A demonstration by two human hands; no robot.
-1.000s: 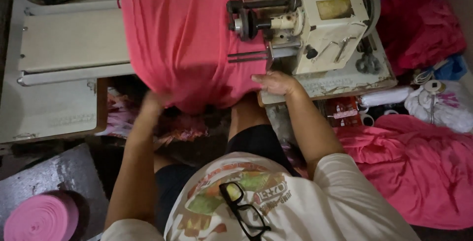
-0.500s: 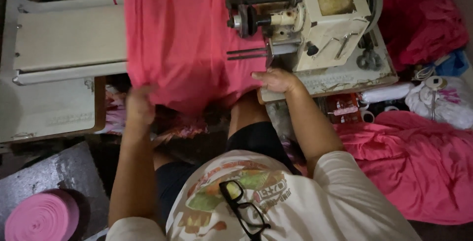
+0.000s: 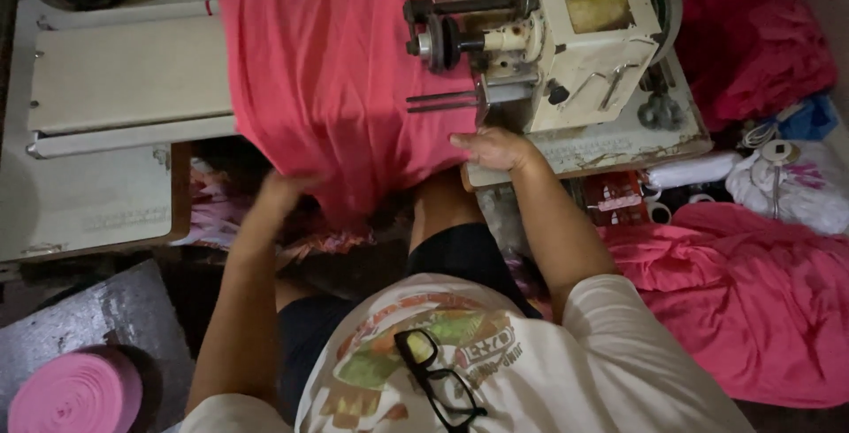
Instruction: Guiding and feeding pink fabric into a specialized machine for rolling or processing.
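A pink garment (image 3: 340, 88) lies stretched over the bed of a cream industrial sewing machine (image 3: 566, 39), its lower edge hanging off the table front. My left hand (image 3: 283, 192) reaches under that hanging edge and grips the fabric, fingers partly hidden by it. My right hand (image 3: 493, 148) rests flat on the fabric's right edge, just below the machine's needle area. Black glasses (image 3: 433, 380) hang from the neck of my white printed shirt.
A cream table extension (image 3: 124, 75) runs left of the garment. Heaps of pink cloth (image 3: 752, 300) and darker red cloth (image 3: 752, 39) lie at the right. A pink tape roll (image 3: 75, 393) sits at the lower left. White items (image 3: 787, 185) lie near the machine's right side.
My left hand has moved up and right under the hanging fabric edge, gathering it. The right hand stays by the needle area. The garment lies flatter on the bed.
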